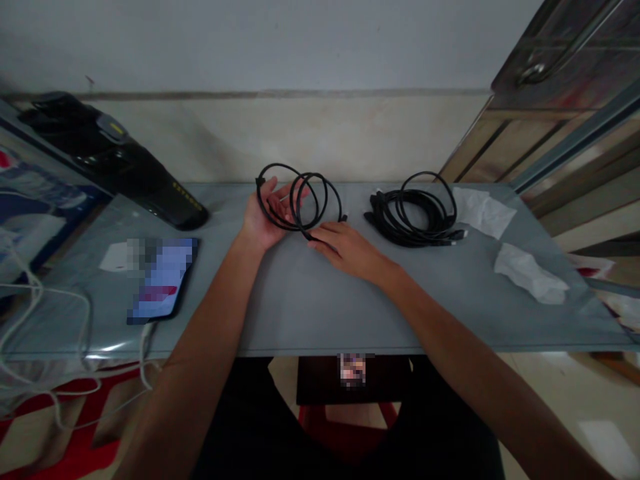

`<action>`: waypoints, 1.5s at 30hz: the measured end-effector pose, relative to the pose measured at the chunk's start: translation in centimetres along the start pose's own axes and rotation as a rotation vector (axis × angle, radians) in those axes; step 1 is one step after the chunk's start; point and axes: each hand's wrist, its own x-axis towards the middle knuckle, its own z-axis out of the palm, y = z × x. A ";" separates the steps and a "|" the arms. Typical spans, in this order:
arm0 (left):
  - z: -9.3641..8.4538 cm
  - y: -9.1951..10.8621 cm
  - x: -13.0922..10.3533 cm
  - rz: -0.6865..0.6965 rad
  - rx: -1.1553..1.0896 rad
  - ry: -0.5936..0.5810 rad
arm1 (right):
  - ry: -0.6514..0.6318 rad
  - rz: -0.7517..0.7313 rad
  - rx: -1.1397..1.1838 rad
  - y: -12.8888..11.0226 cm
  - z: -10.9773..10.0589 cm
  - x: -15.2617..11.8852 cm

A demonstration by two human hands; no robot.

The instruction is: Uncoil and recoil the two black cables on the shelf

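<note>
A thin black cable lies in loose loops between my two hands at the middle of the table. My left hand is turned palm up, its fingers curled about the loops, with one plug end standing out by the thumb. From the right, my right hand closes on the lower part of the loops, fingers together and palm down. The other plug end shows just above its knuckles. To the right of my hands rests a thicker bundle of coiled black cables, touched by neither hand.
A phone and a black device with yellow lettering are at the left, near tangled white cords. Crumpled white tissues lie at the right. The grey table meets a wall behind; its front edge crosses above my legs.
</note>
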 end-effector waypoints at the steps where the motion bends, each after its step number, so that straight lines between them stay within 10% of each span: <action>1: 0.2 0.1 -0.2 -0.021 -0.013 -0.003 | 0.000 0.003 0.004 0.0 0.0 0.0; 16: 1.6 0.1 -1.7 -0.055 -0.120 -0.176 | 0.026 0.065 -0.016 -0.6 0.2 -0.1; 45: 3.6 -0.6 -3.7 0.123 -0.027 -0.110 | 0.156 0.127 -0.112 -0.4 0.2 -0.2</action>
